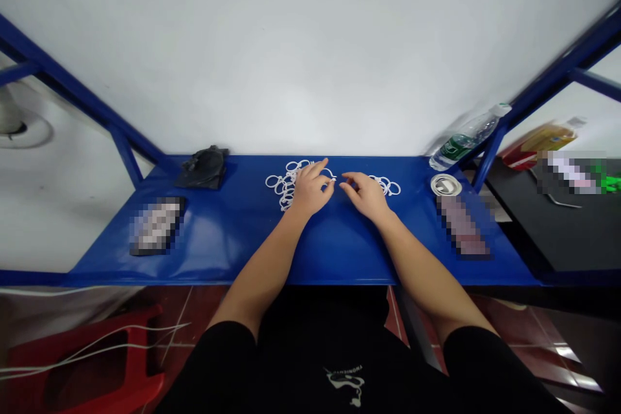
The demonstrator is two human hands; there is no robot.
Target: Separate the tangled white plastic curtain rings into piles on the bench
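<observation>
My left hand [310, 189] is closed in a pinch, with thumb and index finger at a thin white ring [330, 172]. Under and beside it lies a loose heap of white rings [286, 186], partly covered by the hand. My right hand [367, 196] is a short gap away, its thumb and index finger apart and nothing visible between them. Just beyond its knuckles is a smaller group of white rings [392, 187], partly hidden by that hand. Both hands are over the blue table [339, 252].
A black plastic bag [206, 168] and a blurred-out object [158, 225] lie on the left. On the right are a water bottle [466, 141], a white roll [445, 185] and another blurred-out item [463, 226]. Blue metal bars [126, 154] flank the table; a white wall [301, 77] rises behind.
</observation>
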